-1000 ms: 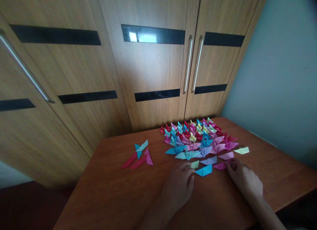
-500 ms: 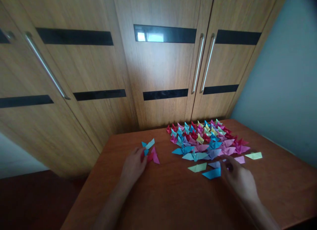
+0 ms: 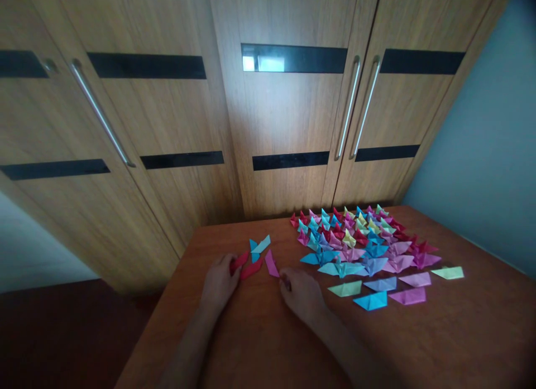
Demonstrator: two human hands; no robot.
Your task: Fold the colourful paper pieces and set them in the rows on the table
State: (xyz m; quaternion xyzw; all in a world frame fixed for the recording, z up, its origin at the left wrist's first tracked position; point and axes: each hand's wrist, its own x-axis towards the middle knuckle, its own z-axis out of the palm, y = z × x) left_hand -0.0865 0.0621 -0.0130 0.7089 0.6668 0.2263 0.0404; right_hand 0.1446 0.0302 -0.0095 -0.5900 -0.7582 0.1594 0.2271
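Note:
My left hand (image 3: 219, 282) has its thumb and fingers closed on the near end of a red folded paper piece (image 3: 240, 261) at the table's left. A second red folded piece (image 3: 252, 269) lies just beside it. Past them are a blue folded piece (image 3: 254, 251) and a pale blue one (image 3: 262, 244), which overlap. My right hand (image 3: 304, 295) is closed, its fingertips pinching the lower end of a pink folded paper piece (image 3: 271, 264). Its other fingers are curled out of sight.
Folded paper cranes (image 3: 339, 269) in many colours stand in rows at the table's back right. Before them lie several flat folded pieces, among them a green one (image 3: 345, 289), a blue one (image 3: 371, 301) and a magenta one (image 3: 407, 296). A wooden wardrobe (image 3: 288, 121) rises behind the table (image 3: 259, 333).
My right hand has moved left from the flat pieces to the pink one. A magenta piece now shows where that hand was. My left hand has drawn back slightly, uncovering the red pieces.

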